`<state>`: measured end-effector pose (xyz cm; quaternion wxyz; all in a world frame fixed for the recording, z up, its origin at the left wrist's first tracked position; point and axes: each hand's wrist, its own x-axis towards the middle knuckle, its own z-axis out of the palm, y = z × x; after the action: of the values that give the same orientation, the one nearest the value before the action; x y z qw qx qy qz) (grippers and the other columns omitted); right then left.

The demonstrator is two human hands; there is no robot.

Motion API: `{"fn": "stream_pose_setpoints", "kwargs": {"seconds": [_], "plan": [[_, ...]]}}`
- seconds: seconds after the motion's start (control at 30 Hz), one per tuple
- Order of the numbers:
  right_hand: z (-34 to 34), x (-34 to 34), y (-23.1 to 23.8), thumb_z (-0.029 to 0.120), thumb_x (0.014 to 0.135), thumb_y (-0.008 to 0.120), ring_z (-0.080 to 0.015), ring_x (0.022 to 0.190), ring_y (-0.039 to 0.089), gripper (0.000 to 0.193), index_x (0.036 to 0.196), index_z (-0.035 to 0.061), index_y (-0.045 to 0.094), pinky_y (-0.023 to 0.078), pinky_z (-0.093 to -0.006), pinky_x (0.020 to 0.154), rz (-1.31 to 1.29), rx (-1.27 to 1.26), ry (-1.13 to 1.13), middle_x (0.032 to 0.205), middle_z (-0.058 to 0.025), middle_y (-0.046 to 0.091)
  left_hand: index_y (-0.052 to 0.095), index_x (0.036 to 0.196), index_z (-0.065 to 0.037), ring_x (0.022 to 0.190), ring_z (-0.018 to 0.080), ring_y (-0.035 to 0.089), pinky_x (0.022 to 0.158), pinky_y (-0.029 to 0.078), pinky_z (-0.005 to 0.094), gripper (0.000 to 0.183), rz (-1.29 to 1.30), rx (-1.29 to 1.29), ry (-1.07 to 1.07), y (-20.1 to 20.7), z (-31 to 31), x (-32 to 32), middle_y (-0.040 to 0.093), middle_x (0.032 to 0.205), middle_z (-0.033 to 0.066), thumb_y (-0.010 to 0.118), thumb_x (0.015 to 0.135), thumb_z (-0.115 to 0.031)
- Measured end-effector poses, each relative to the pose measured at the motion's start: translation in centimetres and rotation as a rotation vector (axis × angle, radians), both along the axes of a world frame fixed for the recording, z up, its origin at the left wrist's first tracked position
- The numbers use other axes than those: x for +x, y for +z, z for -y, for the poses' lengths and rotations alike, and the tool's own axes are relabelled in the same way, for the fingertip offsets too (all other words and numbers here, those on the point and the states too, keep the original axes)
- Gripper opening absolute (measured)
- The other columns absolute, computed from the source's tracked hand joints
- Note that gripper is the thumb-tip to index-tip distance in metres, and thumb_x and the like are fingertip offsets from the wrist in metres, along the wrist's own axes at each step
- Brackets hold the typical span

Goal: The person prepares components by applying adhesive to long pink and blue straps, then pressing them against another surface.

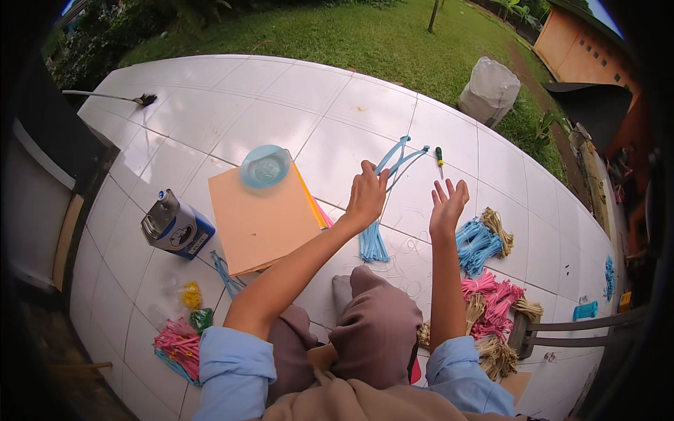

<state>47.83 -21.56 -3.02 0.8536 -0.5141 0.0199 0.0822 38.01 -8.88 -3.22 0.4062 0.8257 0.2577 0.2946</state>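
My left hand [367, 193] is closed around a few light blue straps [397, 158], whose folded or knotted ends stick out beyond the fingers. Below that hand, a bundle of similar blue straps [374, 243] lies on the white tiles. My right hand [449, 205] is raised to the right, palm up and fingers spread, with nothing in it. Just beyond it lies a screwdriver [439, 157] with a green and yellow handle. Thin pale threads [414, 245] are scattered on the floor between my knees and the hands.
Left: a cardboard sheet [263, 217] under a translucent blue bowl [266, 167], a blue and grey can [178, 224], pink straps [180, 345]. Right: bundles of blue [477, 245], pink [497, 305] and beige straps [497, 358], beside dark bars [576, 332]. A white sack [489, 91] stands near the grass.
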Motion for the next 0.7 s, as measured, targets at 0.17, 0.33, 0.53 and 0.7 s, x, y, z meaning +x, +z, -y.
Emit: {"fn": "stream_pose_setpoints", "kwargs": {"seconds": [0.17, 0.33, 0.53, 0.7], "plan": [[-0.9, -6.6, 2.7, 0.019, 0.085, 0.060, -0.0337, 0.119, 0.041, 0.085, 0.138, 0.0165, -0.006, 0.027, -0.0486, 0.103, -0.067, 0.015, 0.368, 0.130, -0.0202, 0.036, 0.040, 0.095, -0.001, 0.061, 0.0351, 0.054, 0.059, 0.040, 0.0435, 0.028, 0.072, -0.132, -0.043, 2.0, -0.6, -4.9, 0.053, 0.066, 0.0186, 0.041, 0.095, -0.029], [-1.8, -9.3, 5.9, 0.005, 0.082, 0.060, -0.0263, 0.105, 0.053, 0.088, 0.138, 0.0158, -0.007, 0.039, -0.0401, 0.095, 0.196, 0.006, 0.500, 0.123, -0.0244, 0.038, 0.044, 0.092, -0.002, 0.056, 0.0265, 0.051, 0.056, 0.039, 0.0379, 0.034, 0.130, -0.283, -0.111, 5.1, 0.7, -9.6, 0.051, 0.063, 0.0134, 0.044, 0.094, -0.037], [-3.5, -12.5, 10.5, 0.000, 0.084, 0.048, -0.0132, 0.066, 0.057, 0.073, 0.138, 0.0125, 0.001, 0.048, -0.0246, 0.061, 0.461, -0.053, 0.594, 0.087, -0.0110, 0.054, 0.048, 0.097, -0.004, 0.063, 0.0149, 0.050, 0.059, 0.041, 0.0287, 0.034, -0.080, -0.322, -0.322, 4.1, -0.3, -14.2, 0.055, 0.070, 0.0072, 0.058, 0.087, -0.035], [-3.2, -15.3, 10.4, 0.001, 0.087, 0.045, -0.0057, 0.054, 0.043, 0.068, 0.140, 0.0152, 0.006, 0.037, -0.0206, 0.049, 0.600, -0.279, 0.679, 0.072, 0.0004, 0.046, 0.042, 0.108, -0.003, 0.087, 0.0149, 0.059, 0.076, 0.047, 0.0273, 0.022, 0.398, -0.497, -0.347, 8.6, 1.3, -15.4, 0.058, 0.093, 0.0082, 0.050, 0.090, -0.012]]}}
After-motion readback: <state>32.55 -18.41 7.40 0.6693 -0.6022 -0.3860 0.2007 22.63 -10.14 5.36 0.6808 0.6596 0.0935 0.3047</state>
